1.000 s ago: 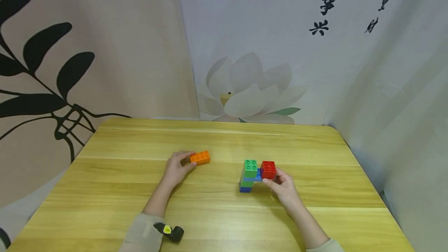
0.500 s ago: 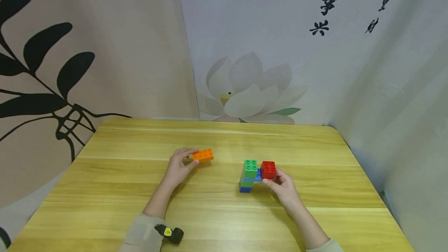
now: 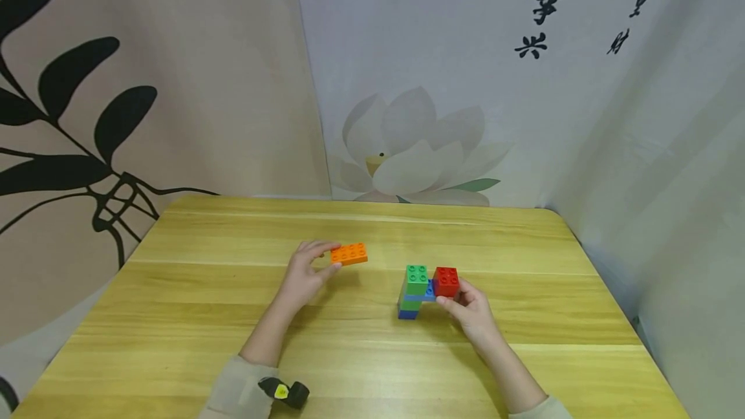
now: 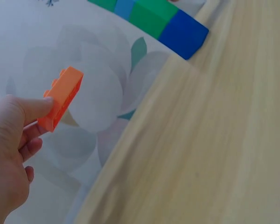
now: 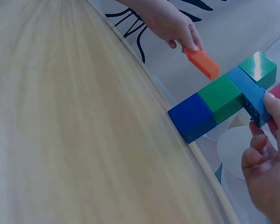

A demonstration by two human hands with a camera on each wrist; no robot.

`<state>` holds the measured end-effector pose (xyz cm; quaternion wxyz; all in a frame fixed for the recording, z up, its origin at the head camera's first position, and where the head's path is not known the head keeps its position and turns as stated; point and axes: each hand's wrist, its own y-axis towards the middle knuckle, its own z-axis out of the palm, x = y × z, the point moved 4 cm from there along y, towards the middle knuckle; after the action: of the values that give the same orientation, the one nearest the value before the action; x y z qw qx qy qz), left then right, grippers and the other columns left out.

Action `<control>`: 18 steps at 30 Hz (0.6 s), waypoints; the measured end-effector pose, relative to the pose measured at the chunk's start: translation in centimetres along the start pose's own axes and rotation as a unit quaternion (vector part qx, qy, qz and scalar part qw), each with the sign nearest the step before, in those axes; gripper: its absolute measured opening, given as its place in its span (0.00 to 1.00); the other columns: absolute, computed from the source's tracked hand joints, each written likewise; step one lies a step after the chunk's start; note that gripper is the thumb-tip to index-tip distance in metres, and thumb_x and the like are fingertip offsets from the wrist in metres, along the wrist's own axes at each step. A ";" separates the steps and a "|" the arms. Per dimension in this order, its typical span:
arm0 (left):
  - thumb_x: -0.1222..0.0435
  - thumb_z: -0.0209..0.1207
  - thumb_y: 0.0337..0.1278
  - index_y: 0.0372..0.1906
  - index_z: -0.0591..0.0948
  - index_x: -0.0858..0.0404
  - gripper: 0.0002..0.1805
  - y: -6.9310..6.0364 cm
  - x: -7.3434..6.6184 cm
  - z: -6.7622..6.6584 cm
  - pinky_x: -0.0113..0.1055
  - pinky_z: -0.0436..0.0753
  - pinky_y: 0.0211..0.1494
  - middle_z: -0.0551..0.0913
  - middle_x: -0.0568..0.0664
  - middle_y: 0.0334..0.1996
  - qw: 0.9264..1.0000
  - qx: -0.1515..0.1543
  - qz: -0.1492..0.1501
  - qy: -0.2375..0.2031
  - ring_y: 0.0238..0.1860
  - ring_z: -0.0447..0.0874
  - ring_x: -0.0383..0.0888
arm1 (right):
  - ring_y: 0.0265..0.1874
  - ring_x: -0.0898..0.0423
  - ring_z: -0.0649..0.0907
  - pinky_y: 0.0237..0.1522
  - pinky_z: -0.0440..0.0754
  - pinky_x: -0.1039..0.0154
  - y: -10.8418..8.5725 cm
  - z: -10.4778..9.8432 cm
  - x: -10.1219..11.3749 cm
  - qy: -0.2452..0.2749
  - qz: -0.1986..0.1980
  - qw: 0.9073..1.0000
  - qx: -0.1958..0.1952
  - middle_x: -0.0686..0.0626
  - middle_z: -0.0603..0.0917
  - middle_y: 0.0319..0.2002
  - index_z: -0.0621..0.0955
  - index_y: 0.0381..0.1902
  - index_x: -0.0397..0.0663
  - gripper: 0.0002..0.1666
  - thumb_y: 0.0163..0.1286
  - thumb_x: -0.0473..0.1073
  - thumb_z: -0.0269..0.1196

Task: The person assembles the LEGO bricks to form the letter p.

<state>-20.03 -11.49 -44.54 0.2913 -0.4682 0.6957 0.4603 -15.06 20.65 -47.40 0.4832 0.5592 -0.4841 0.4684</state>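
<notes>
My left hand (image 3: 302, 277) pinches an orange toy brick (image 3: 349, 253) by its left end, thumb on the near side. The left wrist view shows that brick (image 4: 63, 98) raised, its studs facing left. To its right a small stack stands upright: a dark blue brick (image 3: 407, 315) at the bottom, then green, a longer light blue brick (image 5: 248, 95) across, and a green brick (image 3: 416, 282) on top. A red brick (image 3: 446, 282) sits on the overhanging light blue end. My right hand (image 3: 473, 315) grips the stack there, thumb in front; its other fingers are partly hidden.
A wooden table (image 3: 361, 361) lies under both hands, its far edge against a printed curtain (image 3: 431, 83). A black wrist strap with a small camera (image 3: 285, 392) is on the left sleeve (image 3: 241, 386).
My left hand has carried the orange brick rightward and slightly away from me, towards the stack. The right hand and the stack have stayed in place.
</notes>
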 end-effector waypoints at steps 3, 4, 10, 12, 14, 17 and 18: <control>0.72 0.69 0.49 0.52 0.82 0.67 0.21 0.1 -0.9 0.1 0.57 0.71 0.52 0.80 0.53 0.52 1.000 -0.001 0.001 -0.002 0.50 0.72 0.55 | 0.25 0.58 0.71 0.25 0.71 0.69 0.1 0.0 -0.2 0.001 0.001 1.000 0.001 0.50 0.78 0.29 0.77 0.52 0.31 0.21 0.62 0.33 0.66; 0.71 0.69 0.49 0.52 0.82 0.66 0.21 0.1 -1.2 0.2 0.56 0.71 0.52 0.80 0.52 0.52 1.000 0.000 0.002 0.002 0.50 0.72 0.55 | 0.25 0.58 0.71 0.25 0.71 0.69 0.1 0.0 -0.2 0.001 0.002 1.000 0.001 0.50 0.78 0.29 0.77 0.52 0.32 0.21 0.62 0.33 0.66; 0.71 0.69 0.49 0.51 0.82 0.65 0.20 0.1 -2.8 0.5 0.51 0.71 0.51 0.81 0.49 0.51 1.000 0.006 0.013 0.008 0.49 0.72 0.55 | 0.25 0.58 0.71 0.25 0.71 0.69 0.1 -0.1 -0.3 0.003 0.002 1.000 0.002 0.50 0.78 0.29 0.77 0.53 0.32 0.21 0.61 0.32 0.66; 0.71 0.69 0.49 0.51 0.82 0.65 0.20 0.1 -3.4 0.7 0.50 0.71 0.51 0.81 0.48 0.50 1.000 0.007 0.021 0.008 0.49 0.72 0.52 | 0.25 0.58 0.71 0.24 0.71 0.69 0.1 -0.1 -0.3 0.003 0.002 1.000 0.002 0.50 0.78 0.29 0.77 0.53 0.32 0.21 0.61 0.32 0.66; 0.71 0.69 0.49 0.51 0.82 0.65 0.20 0.1 -4.0 0.9 0.50 0.71 0.51 0.81 0.48 0.50 0.999 0.008 0.030 0.006 0.48 0.72 0.51 | 0.25 0.58 0.71 0.24 0.71 0.69 0.1 -0.1 -0.2 0.002 0.002 1.000 0.002 0.50 0.78 0.29 0.78 0.52 0.32 0.21 0.61 0.33 0.66; 0.71 0.69 0.48 0.51 0.83 0.63 0.21 0.1 -4.9 1.2 0.50 0.70 0.52 0.81 0.46 0.50 0.999 0.012 0.041 0.009 0.49 0.72 0.51 | 0.26 0.58 0.71 0.25 0.71 0.68 0.0 -0.1 -0.2 0.000 0.005 1.000 0.003 0.49 0.78 0.29 0.78 0.53 0.32 0.21 0.62 0.33 0.66; 0.71 0.70 0.48 0.51 0.82 0.62 0.21 0.1 -5.2 1.3 0.49 0.70 0.52 0.81 0.46 0.50 0.999 0.015 0.046 0.010 0.49 0.72 0.51 | 0.26 0.57 0.71 0.25 0.71 0.68 0.0 -0.1 -0.1 0.000 0.006 1.000 0.003 0.49 0.78 0.30 0.78 0.52 0.32 0.21 0.62 0.34 0.66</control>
<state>-18.09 -8.26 -40.72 0.2698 -0.4363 0.7258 0.4583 -15.09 20.77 -47.54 0.4789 0.5573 -0.4862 0.4730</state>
